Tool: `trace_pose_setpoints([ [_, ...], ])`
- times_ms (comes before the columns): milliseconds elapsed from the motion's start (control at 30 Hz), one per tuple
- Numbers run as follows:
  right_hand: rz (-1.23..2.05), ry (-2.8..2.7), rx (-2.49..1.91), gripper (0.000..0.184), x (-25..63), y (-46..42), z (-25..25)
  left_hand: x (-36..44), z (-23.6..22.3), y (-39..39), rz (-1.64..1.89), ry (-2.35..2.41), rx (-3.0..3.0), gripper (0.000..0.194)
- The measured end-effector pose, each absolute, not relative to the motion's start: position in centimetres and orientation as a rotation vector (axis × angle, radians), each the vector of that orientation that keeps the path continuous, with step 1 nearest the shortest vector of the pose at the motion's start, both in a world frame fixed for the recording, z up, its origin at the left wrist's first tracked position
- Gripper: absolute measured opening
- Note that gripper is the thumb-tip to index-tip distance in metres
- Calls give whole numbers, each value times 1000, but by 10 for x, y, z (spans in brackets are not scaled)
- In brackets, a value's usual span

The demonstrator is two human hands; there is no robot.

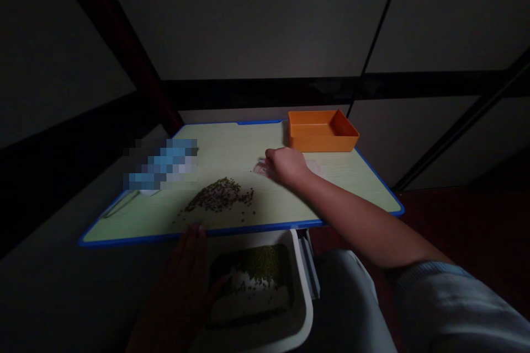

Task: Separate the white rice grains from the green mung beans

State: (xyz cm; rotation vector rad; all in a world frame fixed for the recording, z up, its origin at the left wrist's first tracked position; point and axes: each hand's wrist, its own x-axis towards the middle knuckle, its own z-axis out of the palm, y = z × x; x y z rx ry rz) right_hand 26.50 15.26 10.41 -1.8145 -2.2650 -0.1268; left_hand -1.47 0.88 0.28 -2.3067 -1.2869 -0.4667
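My right hand [287, 164] is closed over a thin, pale piece with reddish print [261, 168], which shows on both sides of the fist. Whether it is a bag or a sheet I cannot tell. Left of that fist, dark seed-like grains [221, 194] lie in a loose pile on the pale green tabletop [223, 149]. In deep shadow, my left hand [188, 259] rests at the left side of a white tub [304, 309], fingers stretched out and thumb over the tub. Green grains [267, 262] and some scattered darker ones are inside the tub.
An orange open box [325, 140] stands at the back right of the table. A blurred-out blue and white item [163, 165] lies at the left edge, with a cord-like strip beside it. The blue table rim [265, 229] runs just above the tub. Cabinet panels rise behind.
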Motion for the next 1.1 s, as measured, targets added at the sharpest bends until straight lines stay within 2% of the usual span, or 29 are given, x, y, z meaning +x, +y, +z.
trace_pose_setpoints([
  [433,-210,-2315,-1598,24,251,161,97,-17,0,9,-461,-1310,-2332,86],
  [667,139,-2123,-1518,20,258,164,98,-19,-4,10,-470,-1329,-2294,85],
  [900,225,-2017,-1617,17,259,170,113,-22,-10,10,-484,-1211,-2198,81],
  [1100,319,-2025,-1661,18,251,209,111,-24,-16,11,-501,-1227,-2172,80],
])
